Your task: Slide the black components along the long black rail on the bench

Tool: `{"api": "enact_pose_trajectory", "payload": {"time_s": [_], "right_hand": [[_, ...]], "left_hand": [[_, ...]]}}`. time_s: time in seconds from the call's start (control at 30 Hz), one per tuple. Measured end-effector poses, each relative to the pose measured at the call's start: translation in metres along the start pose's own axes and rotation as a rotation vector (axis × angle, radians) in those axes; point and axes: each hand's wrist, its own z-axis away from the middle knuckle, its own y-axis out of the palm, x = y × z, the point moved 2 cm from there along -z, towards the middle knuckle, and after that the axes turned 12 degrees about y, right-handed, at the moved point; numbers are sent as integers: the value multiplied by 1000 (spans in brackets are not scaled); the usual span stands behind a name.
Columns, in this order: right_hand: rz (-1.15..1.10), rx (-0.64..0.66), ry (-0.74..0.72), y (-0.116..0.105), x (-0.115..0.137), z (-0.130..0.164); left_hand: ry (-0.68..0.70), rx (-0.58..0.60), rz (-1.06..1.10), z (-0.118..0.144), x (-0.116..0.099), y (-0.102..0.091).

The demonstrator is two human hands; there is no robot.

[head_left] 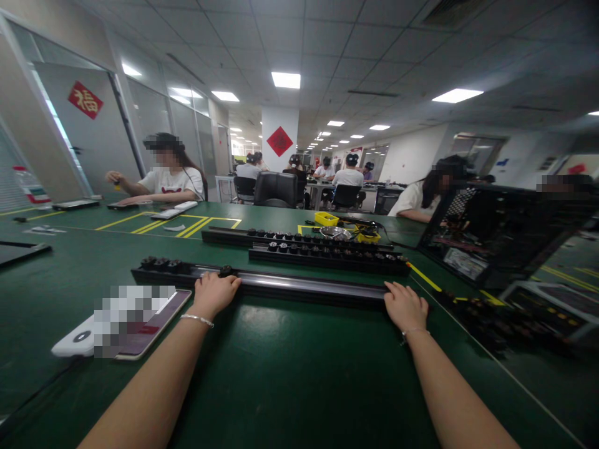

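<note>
A long black rail (309, 288) with a shiny channel along its top lies across the green table before me. My left hand (215, 293) is closed over its left part, fingers bent over the rail. Right by those fingers, a small black knob-like part (228, 271) sits in the channel. Several similar black parts (161, 264) stand at the rail's left end. My right hand (406, 304) grips the right end, with its fingers partly hidden. Beyond it lie two more black rails, the nearer rail (327, 262) and the farther rail (224, 237), both bearing rows of small round parts.
A white power bank (77, 337) and a phone (154, 333) lie left of my left forearm. An open computer case (486, 237) stands at the right. Yellow trays (326, 219) sit behind the rails. Co-workers sit across the table, one person (171, 178) at the left.
</note>
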Motion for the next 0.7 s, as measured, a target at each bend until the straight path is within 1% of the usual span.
{"api": "enact_pose_trajectory", "payload": {"time_s": [0.4,0.53,0.7], "right_hand": [[-7,59,10,-6,2,3],[-1,41,6,-6,2,2],[11,20,7,-2,1,1]], "left_hand": [[26,25,-9,-1,1,-2],[17,29,23,-1,1,-2],[25,65,51,-3,2,0]]}}
